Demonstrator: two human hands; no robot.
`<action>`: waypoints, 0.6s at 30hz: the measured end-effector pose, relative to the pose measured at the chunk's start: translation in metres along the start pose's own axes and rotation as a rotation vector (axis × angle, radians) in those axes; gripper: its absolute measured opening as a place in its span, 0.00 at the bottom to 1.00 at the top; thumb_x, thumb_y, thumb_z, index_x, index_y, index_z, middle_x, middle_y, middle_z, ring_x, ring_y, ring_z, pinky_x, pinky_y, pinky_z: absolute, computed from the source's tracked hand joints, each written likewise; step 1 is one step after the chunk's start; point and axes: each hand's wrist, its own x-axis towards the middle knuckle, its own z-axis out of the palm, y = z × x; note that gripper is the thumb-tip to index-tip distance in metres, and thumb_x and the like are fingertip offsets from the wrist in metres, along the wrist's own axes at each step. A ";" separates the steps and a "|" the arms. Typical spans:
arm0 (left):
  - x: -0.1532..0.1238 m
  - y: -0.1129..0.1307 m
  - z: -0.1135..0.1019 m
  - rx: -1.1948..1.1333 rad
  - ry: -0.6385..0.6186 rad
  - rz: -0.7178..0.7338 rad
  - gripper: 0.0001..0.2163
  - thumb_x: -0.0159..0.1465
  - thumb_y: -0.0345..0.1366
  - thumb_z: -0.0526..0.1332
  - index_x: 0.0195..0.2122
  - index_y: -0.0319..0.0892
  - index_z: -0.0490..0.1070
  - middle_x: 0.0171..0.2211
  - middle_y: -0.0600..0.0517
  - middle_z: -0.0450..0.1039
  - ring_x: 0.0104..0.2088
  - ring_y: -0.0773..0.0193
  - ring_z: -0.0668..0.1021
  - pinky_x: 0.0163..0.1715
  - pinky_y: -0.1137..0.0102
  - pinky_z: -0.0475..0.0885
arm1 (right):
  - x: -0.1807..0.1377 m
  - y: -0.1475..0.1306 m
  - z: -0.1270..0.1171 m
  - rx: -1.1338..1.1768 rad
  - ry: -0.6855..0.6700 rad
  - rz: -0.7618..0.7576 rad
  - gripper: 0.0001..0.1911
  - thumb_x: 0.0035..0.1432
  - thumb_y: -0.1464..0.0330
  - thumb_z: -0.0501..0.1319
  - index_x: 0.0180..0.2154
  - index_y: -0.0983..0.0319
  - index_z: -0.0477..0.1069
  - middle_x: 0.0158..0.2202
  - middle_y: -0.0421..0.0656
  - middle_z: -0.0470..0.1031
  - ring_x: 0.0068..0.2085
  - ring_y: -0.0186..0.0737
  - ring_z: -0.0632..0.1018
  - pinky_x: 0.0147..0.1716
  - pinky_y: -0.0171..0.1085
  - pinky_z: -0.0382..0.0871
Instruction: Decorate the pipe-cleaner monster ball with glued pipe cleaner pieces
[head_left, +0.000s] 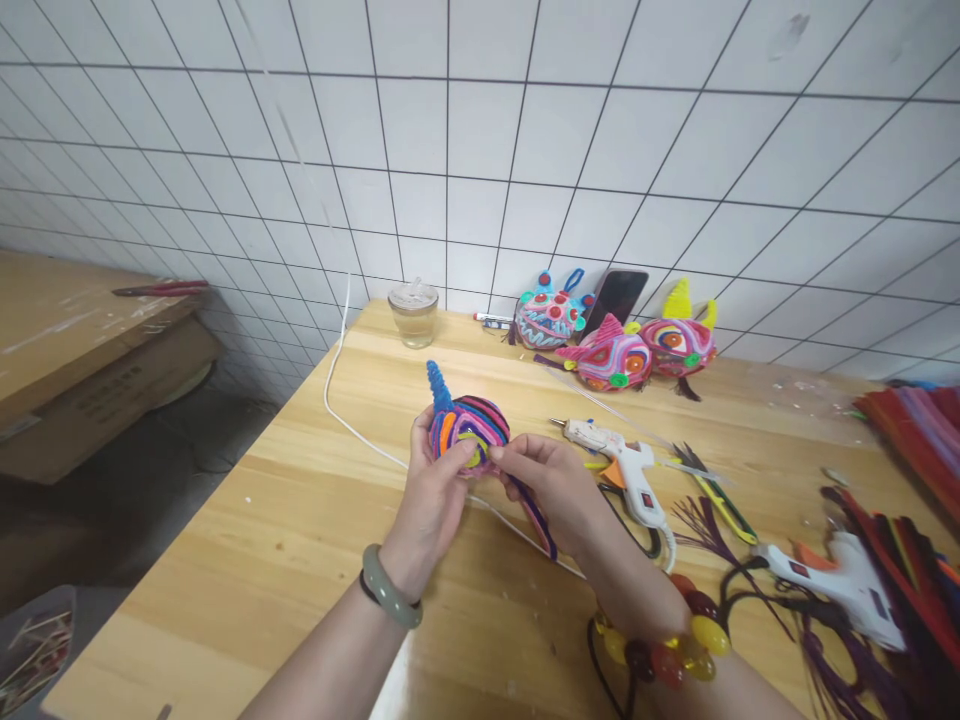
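My left hand [435, 490] is closed around a small rounded ornament [480, 408] wound with pink, purple, orange and blue fuzzy pipe cleaners. A blue fuzzy spike [438, 385] stands up from its top left, and my left thumb presses beside a yellow-green ring on its face. At the ornament's right edge, my right hand [551, 480] pinches with thumb and forefinger against the surface. From below the right fingers hangs a dark purple and pink pipe-cleaner strip [541, 525]. The right fingertips partly hide where the strip meets the ornament.
Finished fuzzy ornaments [611, 355] and a phone [616, 300] stand by the tiled wall. A lidded glass of liquid [414, 315] is at the back left. Right of my hands lie a glue gun [634, 470], a yellow cutter [724, 505], another glue gun [844, 580] and pipe-cleaner bundles [911, 440].
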 end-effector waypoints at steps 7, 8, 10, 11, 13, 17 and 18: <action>-0.001 0.002 0.004 -0.073 -0.002 -0.023 0.13 0.56 0.34 0.63 0.42 0.47 0.64 0.39 0.54 0.71 0.34 0.68 0.74 0.32 0.72 0.68 | 0.001 0.002 -0.001 -0.007 0.016 0.001 0.16 0.40 0.58 0.69 0.18 0.62 0.69 0.13 0.35 0.66 0.16 0.28 0.62 0.16 0.31 0.48; -0.001 0.002 0.003 -0.070 -0.005 -0.022 0.13 0.57 0.34 0.63 0.43 0.46 0.64 0.38 0.54 0.71 0.34 0.68 0.74 0.32 0.73 0.68 | 0.001 0.001 -0.001 -0.009 0.016 0.001 0.16 0.40 0.58 0.70 0.18 0.62 0.69 0.13 0.35 0.66 0.16 0.28 0.62 0.16 0.31 0.48; -0.001 0.000 0.002 -0.060 -0.007 -0.019 0.13 0.57 0.33 0.62 0.43 0.47 0.64 0.38 0.54 0.71 0.33 0.69 0.74 0.30 0.74 0.67 | 0.001 0.001 0.000 -0.012 0.016 -0.001 0.16 0.40 0.58 0.69 0.18 0.62 0.69 0.13 0.35 0.66 0.16 0.28 0.62 0.17 0.31 0.48; -0.002 -0.001 0.002 -0.055 -0.006 -0.017 0.13 0.57 0.33 0.63 0.43 0.47 0.64 0.38 0.54 0.71 0.33 0.69 0.74 0.30 0.74 0.67 | 0.001 0.000 0.001 -0.014 0.016 -0.002 0.16 0.40 0.58 0.69 0.18 0.62 0.69 0.13 0.35 0.66 0.16 0.27 0.61 0.17 0.31 0.49; -0.002 -0.003 0.001 -0.045 0.000 -0.011 0.16 0.56 0.32 0.64 0.44 0.49 0.64 0.36 0.56 0.71 0.33 0.69 0.74 0.30 0.74 0.67 | 0.001 -0.001 0.002 -0.019 0.015 -0.006 0.16 0.40 0.58 0.69 0.18 0.62 0.69 0.14 0.35 0.67 0.16 0.27 0.61 0.17 0.31 0.49; -0.001 -0.004 0.001 -0.003 0.043 -0.002 0.19 0.53 0.31 0.67 0.44 0.49 0.63 0.34 0.57 0.71 0.31 0.70 0.73 0.30 0.75 0.67 | 0.000 -0.001 0.003 -0.038 -0.011 -0.025 0.15 0.41 0.60 0.69 0.18 0.62 0.69 0.15 0.36 0.69 0.17 0.28 0.63 0.19 0.30 0.53; -0.001 -0.004 0.001 0.005 0.056 -0.001 0.19 0.53 0.31 0.67 0.44 0.48 0.63 0.34 0.57 0.71 0.31 0.71 0.73 0.29 0.75 0.66 | -0.001 -0.001 0.003 -0.045 -0.023 -0.031 0.14 0.42 0.60 0.69 0.19 0.62 0.70 0.16 0.36 0.70 0.18 0.28 0.64 0.20 0.31 0.55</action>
